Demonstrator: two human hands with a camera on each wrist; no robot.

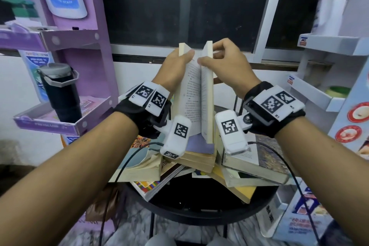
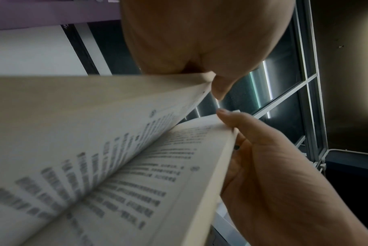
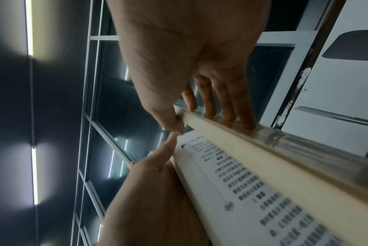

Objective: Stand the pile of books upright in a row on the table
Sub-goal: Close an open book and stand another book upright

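A cream-paged paperback (image 1: 194,94) stands upright and spread open on top of a loose pile of books (image 1: 201,163), which lies on a round black table (image 1: 199,211). My left hand (image 1: 179,60) grips the left block of pages near its top, thumb on the printed page. On the other side my right hand (image 1: 221,56) pinches the right block, thumb inside and fingers (image 3: 231,108) on the cover. The left wrist view shows the open pages (image 2: 115,149) between my left thumb (image 2: 218,89) and my right hand (image 2: 273,166). The thumbs nearly meet above the page (image 3: 252,179).
A purple cardboard display rack (image 1: 87,42) holding a black tumbler (image 1: 60,90) stands to the left. To the right is a white and blue rack (image 1: 323,78). Behind the table is a dark window (image 1: 189,6). Black cables (image 1: 127,160) hang from both wrist cameras across the pile.
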